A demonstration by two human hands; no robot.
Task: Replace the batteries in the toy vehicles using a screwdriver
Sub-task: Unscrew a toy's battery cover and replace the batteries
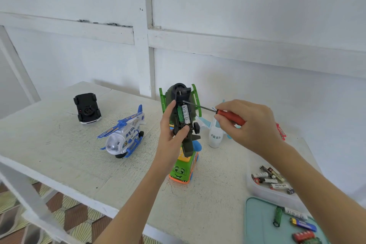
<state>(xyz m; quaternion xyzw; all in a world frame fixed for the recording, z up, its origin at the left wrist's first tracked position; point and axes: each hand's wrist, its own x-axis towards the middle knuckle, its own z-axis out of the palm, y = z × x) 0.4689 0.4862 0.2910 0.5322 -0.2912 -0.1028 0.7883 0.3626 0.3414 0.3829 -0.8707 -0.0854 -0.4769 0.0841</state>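
Note:
My left hand [171, 130] grips a dark green toy helicopter [182, 103] held belly-up above the table. Its battery bay is uncovered, with a green battery [180, 114] and a white battery [185, 115] side by side inside. My right hand [251, 125] holds a red-handled screwdriver [230, 115] whose thin shaft points left; the tip sits at the top edge of the bay.
On the white table [59, 154] lie an upturned black car [87, 108], a blue-white helicopter [123, 134], a green bus [183, 168] and a white plane [215, 132]. At right, a clear tub [263, 190] of several batteries and a teal tray [257, 222] with more batteries.

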